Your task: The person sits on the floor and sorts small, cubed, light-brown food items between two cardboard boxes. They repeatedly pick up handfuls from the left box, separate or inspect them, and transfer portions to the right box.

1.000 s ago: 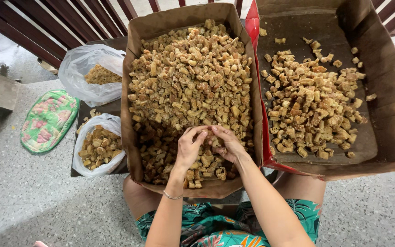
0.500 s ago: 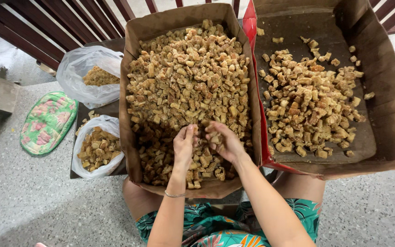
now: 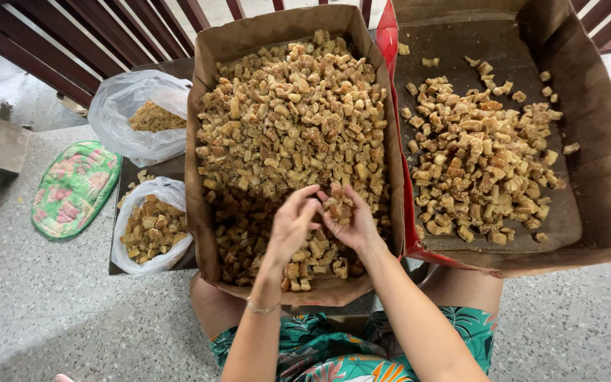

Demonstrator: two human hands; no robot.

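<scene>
Both hands have lifted slightly off the heap since a moment ago. My right hand (image 3: 351, 223) is cupped, holding a small clump of brown fried pieces (image 3: 337, 206); my left hand (image 3: 293, 225) curls loosely against it, fingers touching the clump. They hover over the near end of the full cardboard box (image 3: 203, 141). Beside its right edge sits a second box (image 3: 602, 155), half filled. Two plastic bags (image 3: 151, 225) lie by the left edge.
</scene>
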